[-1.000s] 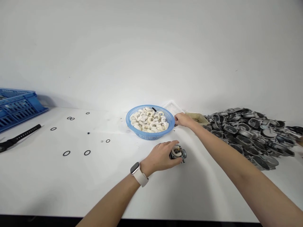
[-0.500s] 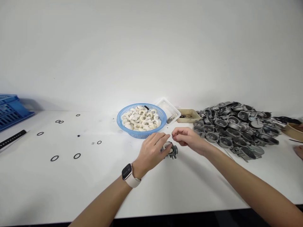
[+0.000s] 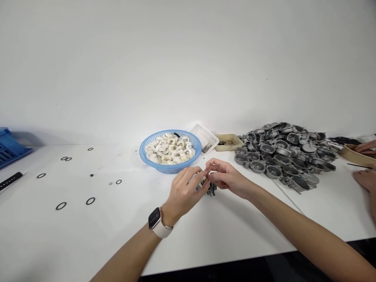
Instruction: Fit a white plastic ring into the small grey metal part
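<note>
Since a second ago the right hand [image 3: 226,178] has come back from the trays behind the basket and now meets the left hand [image 3: 183,192] over the small metal part [image 3: 210,188], low on the white table [image 3: 235,231] just in front of the blue basket [image 3: 170,169]. Left hand fingers curl onto the part, gripping it; right hand fingertips are pinched together at its top, what they pinch is too small to tell. Watch [image 3: 155,219] on the left wrist, screen dark, nothing readable. Basket holds white rings [image 3: 169,148]. Clear tray [image 3: 203,136] and tan tray [image 3: 229,141] sit behind it, a grey heap of metal parts [image 3: 282,150] to the right, black rubber rings [image 3: 90,201] scattered left. Another person's hand [image 3: 366,180] at the right edge. No labels or writing legible anywhere.
</note>
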Available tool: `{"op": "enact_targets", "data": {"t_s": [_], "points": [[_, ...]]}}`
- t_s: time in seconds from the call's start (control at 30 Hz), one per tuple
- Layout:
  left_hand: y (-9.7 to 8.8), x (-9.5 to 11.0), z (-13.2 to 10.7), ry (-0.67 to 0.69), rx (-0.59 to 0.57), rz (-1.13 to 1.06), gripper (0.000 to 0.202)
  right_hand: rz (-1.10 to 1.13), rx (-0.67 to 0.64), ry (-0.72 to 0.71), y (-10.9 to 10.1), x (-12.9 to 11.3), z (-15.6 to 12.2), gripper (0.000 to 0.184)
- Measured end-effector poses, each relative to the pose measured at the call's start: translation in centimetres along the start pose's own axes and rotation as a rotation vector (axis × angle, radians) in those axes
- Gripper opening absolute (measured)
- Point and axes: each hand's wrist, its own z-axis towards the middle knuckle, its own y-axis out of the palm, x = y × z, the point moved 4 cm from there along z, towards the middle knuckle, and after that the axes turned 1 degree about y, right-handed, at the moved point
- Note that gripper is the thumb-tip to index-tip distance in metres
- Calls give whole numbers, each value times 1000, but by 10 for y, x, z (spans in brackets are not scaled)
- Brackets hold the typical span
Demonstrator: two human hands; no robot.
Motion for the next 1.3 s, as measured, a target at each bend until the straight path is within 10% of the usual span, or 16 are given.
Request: {"op": "enact_targets", "data": {"t_s": [0.33, 0.7, 1.3], "points": [[2, -3, 0, -49, -48, -38, 21, -81, 27, -108, -7, 0, 4, 26], [15, -22, 0, -484, -546, -341, 31, 83, 187, 13, -47, 42, 26, 23], [18, -23, 0, -516, -566, -439, 29, 88, 205, 19, -33, 50, 15, 22]]}}
